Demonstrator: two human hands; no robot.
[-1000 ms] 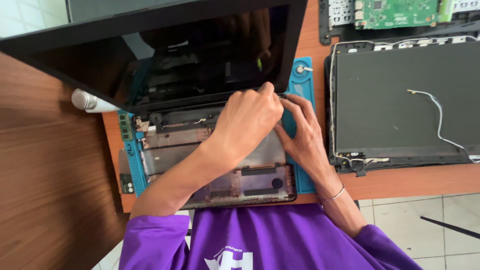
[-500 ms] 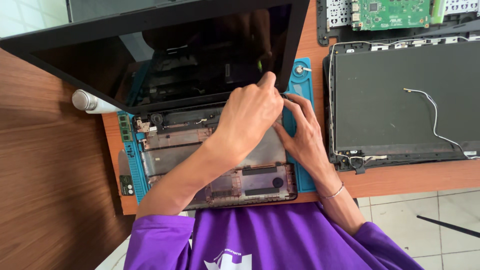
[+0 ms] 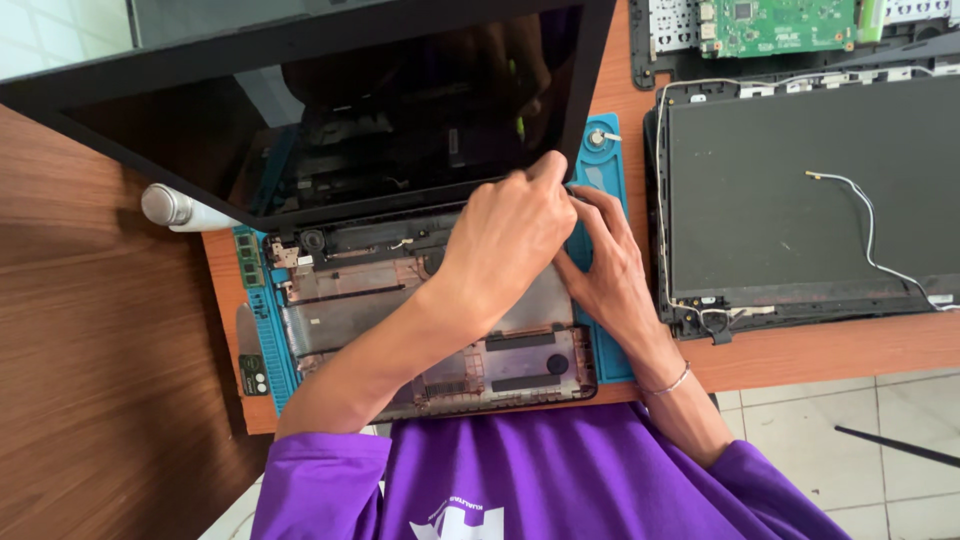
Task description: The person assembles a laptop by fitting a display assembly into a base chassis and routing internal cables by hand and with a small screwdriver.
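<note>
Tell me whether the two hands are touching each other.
Touching. The head view shows the left hand lying over the fingers of the right hand at the right hinge of the open laptop.

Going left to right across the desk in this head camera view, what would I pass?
White cylinder → green memory stick → opened laptop base → left hand → right hand → detached dark laptop lid with a loose white wire.

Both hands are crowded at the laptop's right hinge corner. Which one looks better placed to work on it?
Probably the left hand: its fingertips sit right at the hinge corner where the screen meets the laptop base. The right hand lies beside it on the blue mat, seemingly bracing.
</note>
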